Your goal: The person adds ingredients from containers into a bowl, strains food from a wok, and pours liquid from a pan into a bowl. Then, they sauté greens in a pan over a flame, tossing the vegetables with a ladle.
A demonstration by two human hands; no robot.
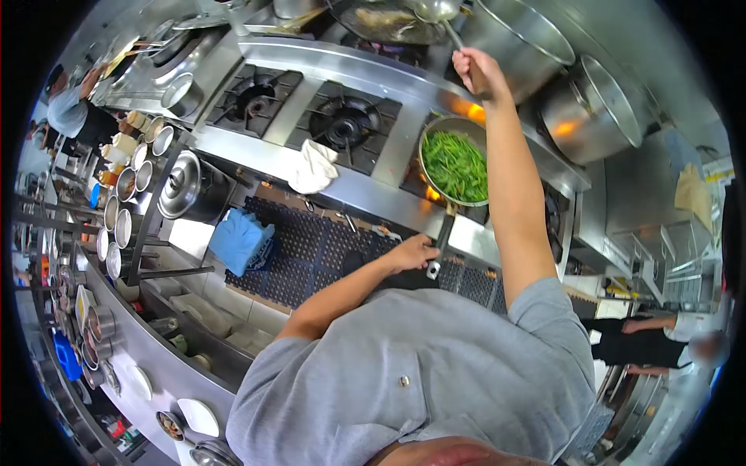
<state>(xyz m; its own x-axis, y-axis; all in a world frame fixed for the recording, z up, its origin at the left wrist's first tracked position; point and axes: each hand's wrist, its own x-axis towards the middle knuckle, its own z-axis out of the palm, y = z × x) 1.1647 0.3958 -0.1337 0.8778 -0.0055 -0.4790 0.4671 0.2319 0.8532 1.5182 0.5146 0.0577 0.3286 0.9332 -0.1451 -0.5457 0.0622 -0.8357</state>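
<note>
My right hand (475, 71) is raised over the back of the stove, its fingers wrapped round the handle of a ladle. The metal bowl of the ladle (437, 9) is over a wide dark pan (373, 31) holding liquid and pale pieces. Lower down, my left hand (412, 253) is closed at the black handle of a frying pan (446, 230). Chopped green vegetables (454, 165) fill this pan, which sits on a burner with orange flames beneath and behind it. My right forearm hides the pan's right edge.
Two large steel pots (594, 109) stand right of the ladle. A white cloth (314, 167) lies on the stove's front edge, beside black burner grates (342, 124). Left are a lidded pot (186, 186), a blue cloth bundle (241, 239) and several metal containers. Other people stand far left and right.
</note>
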